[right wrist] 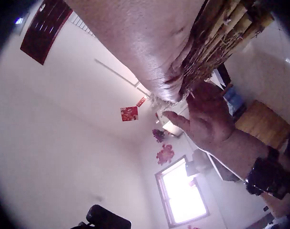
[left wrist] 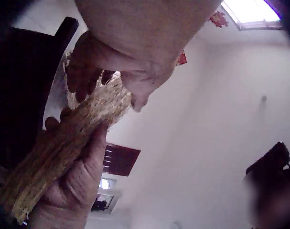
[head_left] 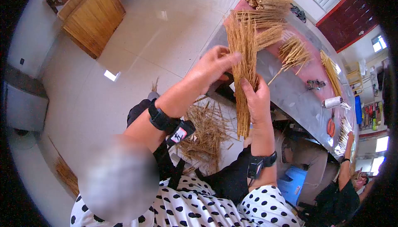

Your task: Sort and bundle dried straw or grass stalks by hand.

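Observation:
A bundle of dry broom straw stands upright in front of me in the head view, its bushy end up and thick stalk ends down. My right hand grips it low, thumb across the near side. Higher up, my left hand is at the bundle's left side, blurred, its thumb over the near straw. In the left wrist view, the left hand's thumb and fingers are spread on either side of the straw's tips. The right wrist view shows the stalk ends beside the right hand.
A long table on the right bears more straw bundles, a white thread spool and orange-handled scissors. Loose straw lies heaped on the floor below my hands. Another person works at the table's near end.

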### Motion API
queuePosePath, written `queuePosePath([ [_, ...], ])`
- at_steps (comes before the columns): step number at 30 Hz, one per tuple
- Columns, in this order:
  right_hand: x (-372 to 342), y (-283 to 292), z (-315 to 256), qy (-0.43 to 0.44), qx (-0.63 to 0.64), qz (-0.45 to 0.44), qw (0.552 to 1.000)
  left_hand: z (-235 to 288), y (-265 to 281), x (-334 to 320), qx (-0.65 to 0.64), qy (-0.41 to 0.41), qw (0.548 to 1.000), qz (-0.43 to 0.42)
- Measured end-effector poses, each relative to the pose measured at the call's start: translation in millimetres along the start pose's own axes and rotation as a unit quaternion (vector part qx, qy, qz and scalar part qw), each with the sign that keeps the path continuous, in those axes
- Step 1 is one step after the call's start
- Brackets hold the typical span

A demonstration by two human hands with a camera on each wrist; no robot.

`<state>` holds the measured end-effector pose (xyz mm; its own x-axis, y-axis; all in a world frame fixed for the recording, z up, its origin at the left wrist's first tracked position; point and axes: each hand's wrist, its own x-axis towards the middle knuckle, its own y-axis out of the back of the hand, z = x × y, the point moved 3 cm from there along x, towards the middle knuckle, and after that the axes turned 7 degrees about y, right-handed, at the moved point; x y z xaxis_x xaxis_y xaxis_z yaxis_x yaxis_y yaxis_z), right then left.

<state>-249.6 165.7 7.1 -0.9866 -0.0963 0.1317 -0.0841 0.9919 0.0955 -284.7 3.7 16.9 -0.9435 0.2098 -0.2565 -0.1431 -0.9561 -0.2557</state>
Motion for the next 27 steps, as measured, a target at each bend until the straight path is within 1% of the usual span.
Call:
queuePosePath([
  [1, 0, 1, 0, 0.0, -0.001, -0.001, 1.0, -2, -5, -3, -0.001, -0.001, 1.0, 0.0],
  [3, 0, 1, 1, 0.012, -0.04, -0.023, 0.999, 2, -14, -9, 0.0, -0.068, 0.997, -0.042],
  [4, 0, 0, 2, 0.015, -0.04, -0.025, 0.999, 3, -12, -8, 0.013, -0.032, 0.999, -0.028],
  [5, 0, -2, 2, 0.03, -0.026, -0.021, 0.999, 2, -11, -5, 0.013, -0.034, 0.999, -0.026],
  [7, 1, -3, 1, 0.046, -0.011, -0.018, 0.999, -2, -10, -1, 0.014, -0.04, 0.998, -0.054],
  [9, 0, -3, 1, 0.022, 0.048, -0.017, 0.998, -3, -9, -1, 0.007, -0.049, 0.997, -0.061],
  [12, -2, -5, -2, 0.022, 0.072, -0.023, 0.997, -4, -9, -2, -0.014, -0.055, 0.995, -0.077],
  [15, -1, -3, 2, 0.041, 0.044, -0.033, 0.998, -5, -9, -1, -0.039, -0.043, 0.994, -0.091],
  [17, 0, -2, 6, 0.039, 0.053, -0.031, 0.997, -6, -9, -1, -0.051, -0.033, 0.994, -0.096],
  [20, 0, -3, 0, 0.03, 0.075, -0.036, 0.996, -6, -7, 1, -0.051, -0.032, 0.994, -0.088],
  [22, -1, -4, -4, 0.023, 0.087, -0.041, 0.995, -5, -5, 0, -0.027, -0.011, 0.998, -0.054],
  [25, -2, -4, -5, 0.027, 0.061, -0.051, 0.996, -4, -5, 0, -0.061, -0.02, 0.995, -0.071],
  [27, -1, -2, -3, 0.023, 0.059, -0.02, 0.998, -1, 0, 1, -0.079, -0.031, 0.995, -0.056],
])
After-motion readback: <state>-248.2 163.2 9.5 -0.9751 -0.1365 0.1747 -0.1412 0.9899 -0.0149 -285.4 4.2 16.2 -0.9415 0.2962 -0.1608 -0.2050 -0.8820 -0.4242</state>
